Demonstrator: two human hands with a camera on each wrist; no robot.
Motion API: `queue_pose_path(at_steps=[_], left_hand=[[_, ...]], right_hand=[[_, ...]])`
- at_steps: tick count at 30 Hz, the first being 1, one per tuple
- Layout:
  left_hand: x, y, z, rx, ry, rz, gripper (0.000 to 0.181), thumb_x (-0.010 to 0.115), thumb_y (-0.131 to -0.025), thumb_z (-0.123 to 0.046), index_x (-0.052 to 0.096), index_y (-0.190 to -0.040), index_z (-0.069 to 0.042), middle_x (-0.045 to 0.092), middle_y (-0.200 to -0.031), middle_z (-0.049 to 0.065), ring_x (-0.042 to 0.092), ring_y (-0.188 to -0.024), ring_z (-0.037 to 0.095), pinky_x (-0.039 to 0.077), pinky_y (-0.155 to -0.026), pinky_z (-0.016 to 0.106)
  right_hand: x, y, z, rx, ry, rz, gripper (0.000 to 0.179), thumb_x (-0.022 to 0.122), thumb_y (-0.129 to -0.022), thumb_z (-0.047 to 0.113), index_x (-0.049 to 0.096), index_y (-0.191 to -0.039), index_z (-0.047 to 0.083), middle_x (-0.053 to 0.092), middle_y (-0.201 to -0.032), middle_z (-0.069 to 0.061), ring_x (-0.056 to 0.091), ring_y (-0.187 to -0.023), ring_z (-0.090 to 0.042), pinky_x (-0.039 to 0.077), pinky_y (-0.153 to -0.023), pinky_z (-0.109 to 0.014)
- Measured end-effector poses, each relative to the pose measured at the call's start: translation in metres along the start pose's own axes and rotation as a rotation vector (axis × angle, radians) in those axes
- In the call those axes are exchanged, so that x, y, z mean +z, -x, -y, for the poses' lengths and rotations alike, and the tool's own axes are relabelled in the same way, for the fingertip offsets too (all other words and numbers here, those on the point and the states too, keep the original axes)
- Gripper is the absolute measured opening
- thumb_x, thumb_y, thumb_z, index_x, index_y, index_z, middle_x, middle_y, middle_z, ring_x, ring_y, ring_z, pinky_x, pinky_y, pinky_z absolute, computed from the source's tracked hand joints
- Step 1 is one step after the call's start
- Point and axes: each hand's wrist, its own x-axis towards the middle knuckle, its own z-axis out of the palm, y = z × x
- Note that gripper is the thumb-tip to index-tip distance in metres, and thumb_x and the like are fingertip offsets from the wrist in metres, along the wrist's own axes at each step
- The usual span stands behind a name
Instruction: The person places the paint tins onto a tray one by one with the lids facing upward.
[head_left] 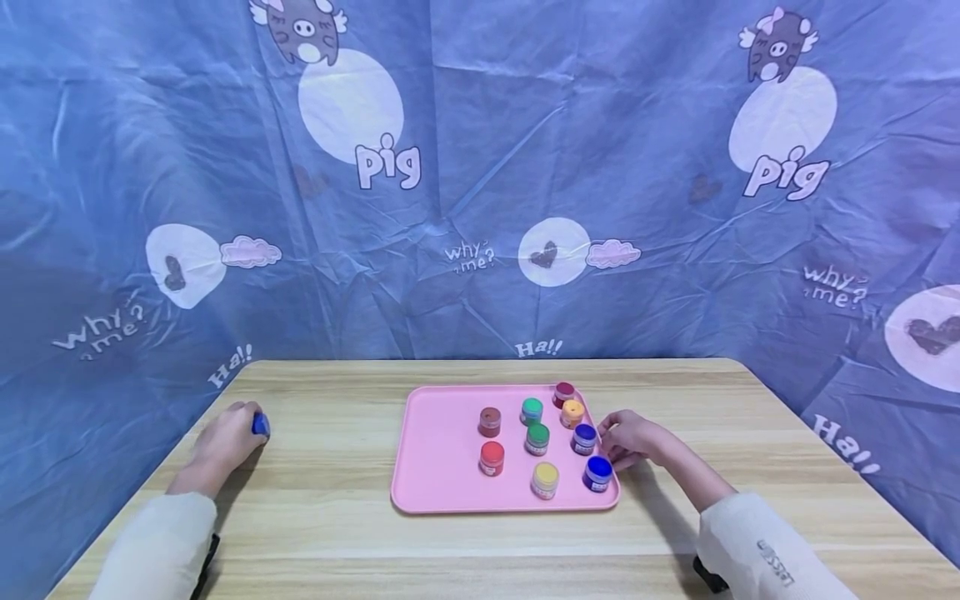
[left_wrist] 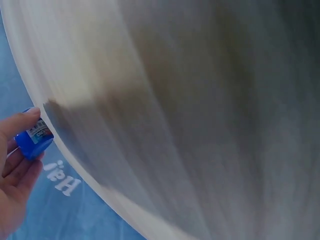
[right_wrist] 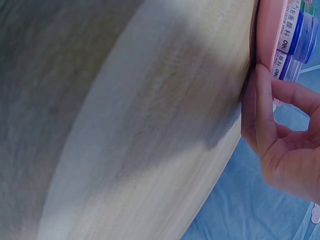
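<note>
At the table's left side my left hand (head_left: 227, 439) holds a small blue paint jar (head_left: 260, 424). In the left wrist view the jar (left_wrist: 36, 135) sits between the thumb and fingers, its label partly showing. A pink tray (head_left: 438, 450) lies at the table's middle. My right hand (head_left: 630, 437) pinches its right rim, and in the right wrist view the fingertips meet the tray's pink side (right_wrist: 270, 35). Closest to that hand on the tray are two blue-lidded paint jars, one nearer (head_left: 597, 473) and one farther back (head_left: 585, 438).
Other paint jars stand on the tray: red (head_left: 492, 458), brown (head_left: 490, 422), yellow (head_left: 545, 481), orange (head_left: 572, 413), dark red (head_left: 564, 394) and two green, including one in the middle (head_left: 537, 439). Beneath is a wooden table (head_left: 330, 467). A blue printed curtain (head_left: 480, 167) hangs behind and alongside.
</note>
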Motion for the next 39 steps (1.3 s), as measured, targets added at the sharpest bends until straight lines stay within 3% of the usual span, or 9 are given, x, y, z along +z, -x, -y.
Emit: queue_pose_path(at_steps=[19, 30, 39], left_hand=[[0.0, 0.0, -0.039, 0.045, 0.024, -0.064, 0.038, 0.073, -0.07, -0.003, 0.056, -0.101, 0.012, 0.055, -0.095, 0.028, 0.054, -0.087, 0.047, 0.047, -0.073, 0.055], [-0.003, 0.0, -0.063, 0.09, 0.038, -0.118, 0.037, 0.074, -0.068, -0.002, 0.058, -0.099, 0.011, 0.056, -0.093, 0.026, 0.056, -0.083, 0.044, 0.049, -0.068, 0.053], [-0.001, 0.0, -0.072, 0.104, 0.037, -0.131, 0.035, 0.073, -0.069, -0.002, 0.059, -0.099, 0.01, 0.057, -0.092, 0.025, 0.057, -0.082, 0.042, 0.05, -0.067, 0.052]], right_hand=[[0.002, 0.001, -0.002, 0.018, 0.02, -0.011, 0.02, 0.049, -0.074, -0.01, 0.047, -0.094, -0.008, 0.054, -0.067, -0.014, 0.056, -0.056, -0.019, 0.055, -0.057, -0.035], [-0.001, 0.003, -0.004, 0.015, 0.016, -0.016, 0.02, 0.049, -0.075, -0.01, 0.047, -0.095, -0.009, 0.053, -0.068, -0.014, 0.055, -0.056, -0.019, 0.055, -0.057, -0.035], [0.0, 0.003, -0.001, 0.01, 0.013, -0.02, 0.02, 0.049, -0.075, -0.011, 0.047, -0.095, -0.009, 0.052, -0.068, -0.014, 0.054, -0.056, -0.019, 0.055, -0.057, -0.035]])
